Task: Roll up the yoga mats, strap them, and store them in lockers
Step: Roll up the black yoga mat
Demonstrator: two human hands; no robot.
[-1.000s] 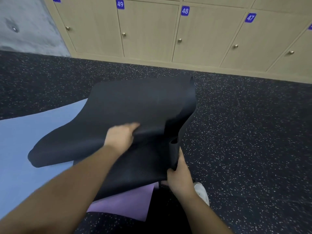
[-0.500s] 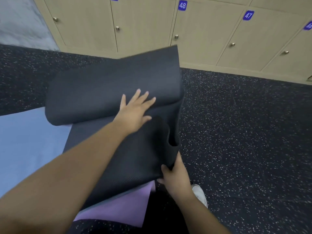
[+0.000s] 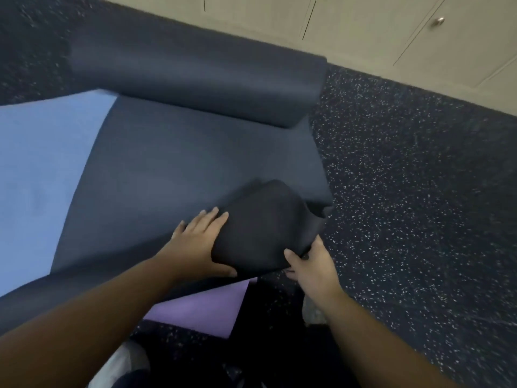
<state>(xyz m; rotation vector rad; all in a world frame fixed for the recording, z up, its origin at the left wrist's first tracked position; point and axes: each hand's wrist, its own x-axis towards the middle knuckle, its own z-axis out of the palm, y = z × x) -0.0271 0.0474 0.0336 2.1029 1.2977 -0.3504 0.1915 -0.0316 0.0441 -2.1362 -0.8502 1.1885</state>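
Note:
A dark grey yoga mat [image 3: 173, 175] lies spread in front of me, its far end curled into a loose roll near the lockers. Its near right corner is folded up into a dark hump. My left hand [image 3: 195, 245] lies on the mat beside that hump, fingers straight, thumb under the fold's edge. My right hand [image 3: 310, 261] grips the folded corner from the right, thumb on top. A light blue mat [image 3: 42, 169] lies under the dark one at the left. A purple mat [image 3: 207, 306] shows beneath its near edge.
Beige locker doors [image 3: 363, 26] with round knobs line the far side. Speckled black rubber floor [image 3: 419, 191] stretches to the right. My shoes show at the bottom, one near the purple mat and one by my right wrist.
The dark mat has dropped from mid-air onto the floor, its far end rolling away toward the lockers. My left hand slid back to the near corner beside my right hand. The view tilted down.

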